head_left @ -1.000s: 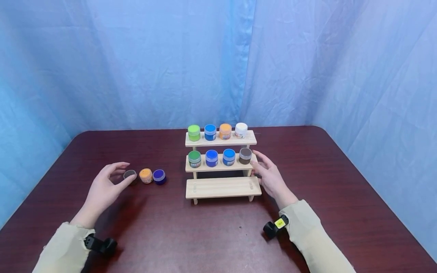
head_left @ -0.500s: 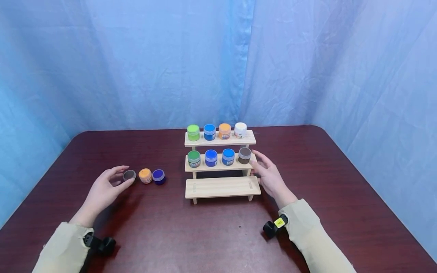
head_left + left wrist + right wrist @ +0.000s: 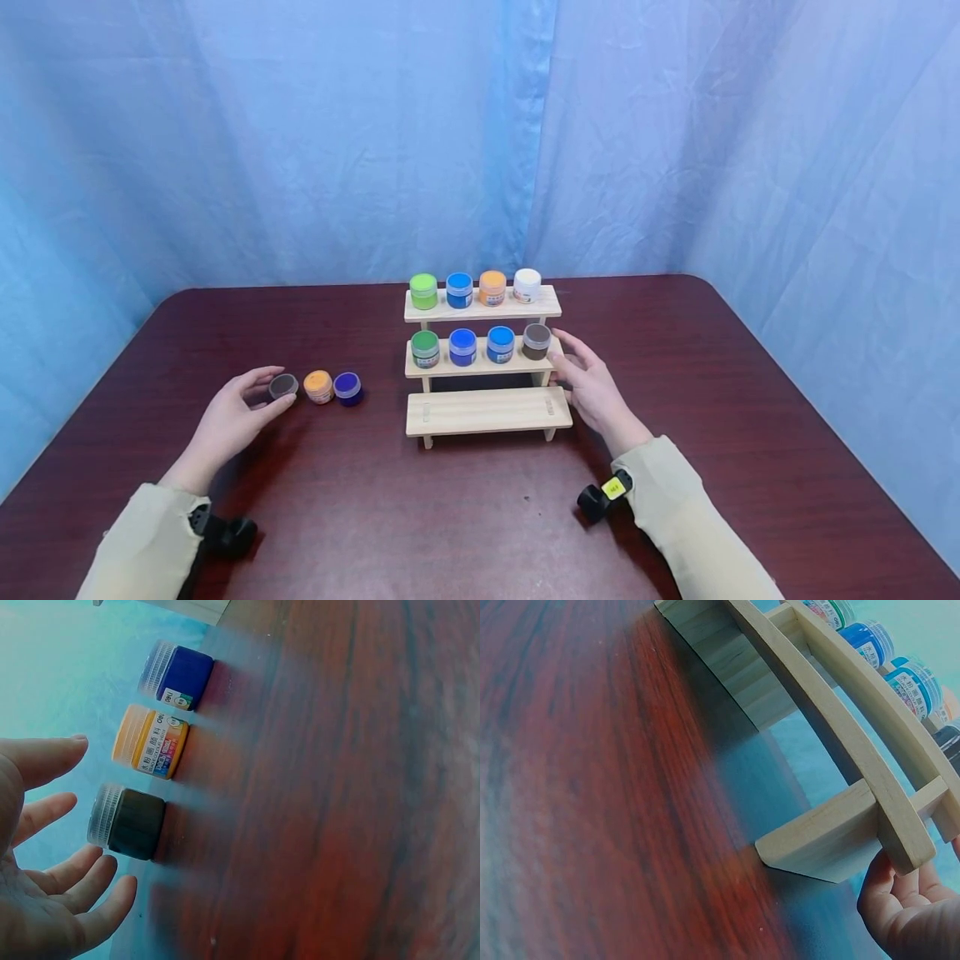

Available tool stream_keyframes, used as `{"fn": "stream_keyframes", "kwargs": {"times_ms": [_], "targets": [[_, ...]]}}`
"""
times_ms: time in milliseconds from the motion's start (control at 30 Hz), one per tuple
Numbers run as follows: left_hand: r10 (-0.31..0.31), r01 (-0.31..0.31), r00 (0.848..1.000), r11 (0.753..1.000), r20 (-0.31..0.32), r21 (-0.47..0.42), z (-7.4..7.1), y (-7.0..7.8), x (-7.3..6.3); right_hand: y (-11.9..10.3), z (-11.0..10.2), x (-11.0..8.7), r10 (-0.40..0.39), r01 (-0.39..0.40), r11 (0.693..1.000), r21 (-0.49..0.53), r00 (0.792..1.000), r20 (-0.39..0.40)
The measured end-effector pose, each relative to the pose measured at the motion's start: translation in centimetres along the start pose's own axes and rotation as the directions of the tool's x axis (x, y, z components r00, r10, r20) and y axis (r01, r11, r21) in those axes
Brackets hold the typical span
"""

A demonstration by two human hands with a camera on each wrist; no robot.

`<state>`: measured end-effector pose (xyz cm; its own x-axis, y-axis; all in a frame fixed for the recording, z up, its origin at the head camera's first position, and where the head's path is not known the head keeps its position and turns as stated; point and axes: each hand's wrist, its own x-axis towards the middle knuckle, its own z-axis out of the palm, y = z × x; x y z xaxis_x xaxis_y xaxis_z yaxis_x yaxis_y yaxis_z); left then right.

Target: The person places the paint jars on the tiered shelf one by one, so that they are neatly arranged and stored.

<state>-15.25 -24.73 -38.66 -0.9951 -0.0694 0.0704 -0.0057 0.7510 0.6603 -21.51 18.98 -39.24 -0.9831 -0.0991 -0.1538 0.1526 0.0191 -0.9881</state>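
Note:
On the left of the table, my left hand point(image 3: 232, 421) is spread around a dark-capped paint jar point(image 3: 283, 386). The left wrist view shows its fingers point(image 3: 94, 881) loosely bent and visibly apart from that jar. An orange paint jar point(image 3: 318, 387) and a dark blue paint jar point(image 3: 348, 388) stand beside it in a row. My right hand point(image 3: 594, 390) grips the right end of the three-tier wooden rack point(image 3: 487, 412), thumb and fingers about the middle shelf's edge. Part of its fingers is hidden behind the rack.
Several paint jars line the top shelf, among them a white jar point(image 3: 527, 286). The middle shelf carries green, blue and dark jars, with a brown-black jar point(image 3: 536, 342) nearest my right hand. Blue curtains point(image 3: 360, 142) hang behind the dark red table point(image 3: 450, 517).
My left hand has shifted very slightly about the dark jar, its upper fingers a little lower. The jars and rack stay in place, and my right hand keeps its position.

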Motion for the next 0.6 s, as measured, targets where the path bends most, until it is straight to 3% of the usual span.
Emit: {"fn": "stream_keyframes", "kwargs": {"times_ms": [600], "targets": [[0.015, -0.015, 1.0, 1.0, 0.007, 0.013, 0.57, -0.54, 0.85, 0.09, 0.07, 0.06, -0.006, 0.006, 1.0, 0.014, 1.0, -0.002]]}}
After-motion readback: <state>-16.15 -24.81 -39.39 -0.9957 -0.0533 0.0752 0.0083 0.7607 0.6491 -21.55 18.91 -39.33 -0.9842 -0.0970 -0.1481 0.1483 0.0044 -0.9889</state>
